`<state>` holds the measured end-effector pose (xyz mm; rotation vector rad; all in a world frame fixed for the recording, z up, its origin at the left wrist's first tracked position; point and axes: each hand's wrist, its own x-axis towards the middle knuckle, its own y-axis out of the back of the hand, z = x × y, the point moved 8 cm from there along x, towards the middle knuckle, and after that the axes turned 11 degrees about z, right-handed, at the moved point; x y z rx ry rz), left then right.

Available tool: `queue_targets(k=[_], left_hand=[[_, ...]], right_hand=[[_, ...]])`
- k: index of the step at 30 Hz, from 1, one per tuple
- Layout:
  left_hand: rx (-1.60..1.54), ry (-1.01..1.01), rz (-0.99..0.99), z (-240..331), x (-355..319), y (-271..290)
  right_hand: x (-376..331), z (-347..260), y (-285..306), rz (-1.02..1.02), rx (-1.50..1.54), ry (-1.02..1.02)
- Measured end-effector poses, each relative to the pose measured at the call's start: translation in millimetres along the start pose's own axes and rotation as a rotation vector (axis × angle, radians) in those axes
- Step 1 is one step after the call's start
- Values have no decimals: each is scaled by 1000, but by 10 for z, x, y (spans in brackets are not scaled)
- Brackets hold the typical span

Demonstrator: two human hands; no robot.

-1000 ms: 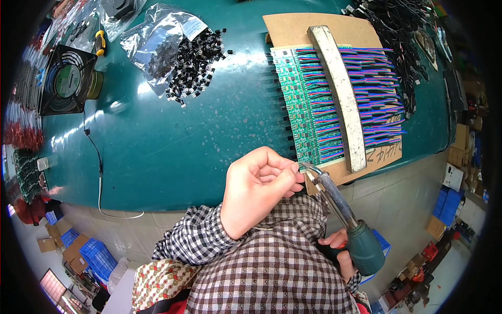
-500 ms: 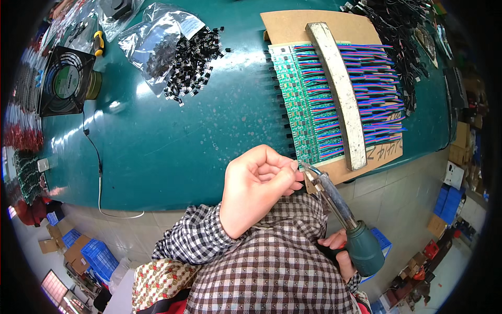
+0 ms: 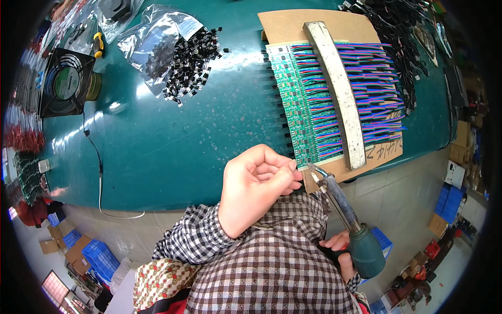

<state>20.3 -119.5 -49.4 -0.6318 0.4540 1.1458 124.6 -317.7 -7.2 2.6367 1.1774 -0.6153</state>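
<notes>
My left hand (image 3: 257,183) is closed in a pinch at the near left corner of a green circuit board panel (image 3: 294,104). Whatever its fingertips hold is too hidden to name. A soldering iron (image 3: 342,205) with a dark green handle is in my right hand (image 3: 342,251), which is partly covered by that handle. The iron's bent tip lies close to the panel's near corner, just right of my left fingertips. Rows of red, blue and black wires (image 3: 374,99) run rightward from the boards. Small black connectors (image 3: 282,116) stick out along the panel's left edge.
A metal bar (image 3: 342,99) lies across the wires on a brown fibreboard sheet (image 3: 314,23). Loose black connectors (image 3: 191,65) spill from a clear bag (image 3: 151,39). A fan (image 3: 67,82) with a cable and a yellow-handled screwdriver (image 3: 98,45) are at left; dark cables (image 3: 402,47) pile far right.
The soldering iron's tip has shifted slightly right, away from my left fingertips. My left hand keeps its pinch at nearly the same place.
</notes>
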Motion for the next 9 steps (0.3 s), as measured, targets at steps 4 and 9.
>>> queue_targets(k=[4,9], left_hand=[[-11,-1,-2,5,-3,-1],[-5,-6,-2,14,-2,-10]], right_hand=[[-1,-1,13,30,0,3],[3,2,25,35,11,5]])
